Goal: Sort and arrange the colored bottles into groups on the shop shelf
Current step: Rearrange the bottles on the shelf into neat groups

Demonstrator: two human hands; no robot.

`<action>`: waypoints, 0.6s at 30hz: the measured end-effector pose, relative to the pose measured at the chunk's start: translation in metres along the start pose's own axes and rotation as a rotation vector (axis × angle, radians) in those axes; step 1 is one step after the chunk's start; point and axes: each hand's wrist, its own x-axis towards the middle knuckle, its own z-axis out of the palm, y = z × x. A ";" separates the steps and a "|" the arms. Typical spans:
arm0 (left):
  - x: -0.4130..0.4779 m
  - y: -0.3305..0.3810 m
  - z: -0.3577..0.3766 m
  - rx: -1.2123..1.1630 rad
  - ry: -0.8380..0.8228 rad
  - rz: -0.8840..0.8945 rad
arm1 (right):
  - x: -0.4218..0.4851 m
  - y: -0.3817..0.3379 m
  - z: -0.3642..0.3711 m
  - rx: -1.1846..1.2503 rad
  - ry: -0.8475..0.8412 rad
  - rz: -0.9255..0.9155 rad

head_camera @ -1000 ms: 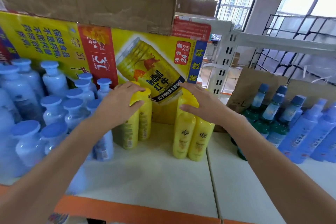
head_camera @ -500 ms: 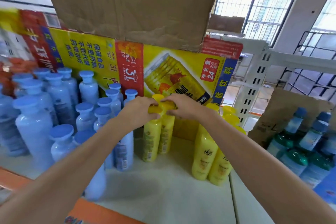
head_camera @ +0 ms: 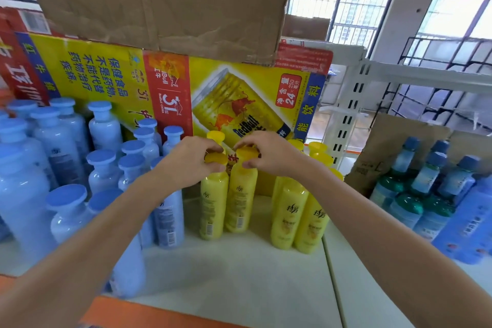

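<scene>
Two yellow bottles stand side by side mid-shelf. My left hand [head_camera: 190, 161] grips the cap of the left yellow bottle [head_camera: 213, 205]. My right hand [head_camera: 266, 153] pinches the cap of the right yellow bottle [head_camera: 241, 202]. A second pair of yellow bottles [head_camera: 298, 217] stands just to the right, with more yellow caps [head_camera: 318, 148] behind it. Several light blue bottles [head_camera: 66, 146] crowd the left of the shelf. Green bottles with blue caps [head_camera: 415, 194] and flat blue bottles [head_camera: 471, 224] fill the right.
A yellow Red Bull carton [head_camera: 239, 98] forms the back wall, with a brown cardboard flap [head_camera: 165, 0] hanging above it. The white shelf board [head_camera: 234, 271] has an orange front edge [head_camera: 159, 311]. A white slotted upright [head_camera: 346, 120] and a cardboard sheet [head_camera: 386, 146] divide the right section.
My right hand left the right-hand yellow pair and came across to the left pair. Both hands now hold caps there, and the view has shifted up and left.
</scene>
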 end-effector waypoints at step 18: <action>-0.012 0.062 0.025 -0.261 -0.308 0.191 | -0.129 0.012 -0.029 0.060 0.001 0.214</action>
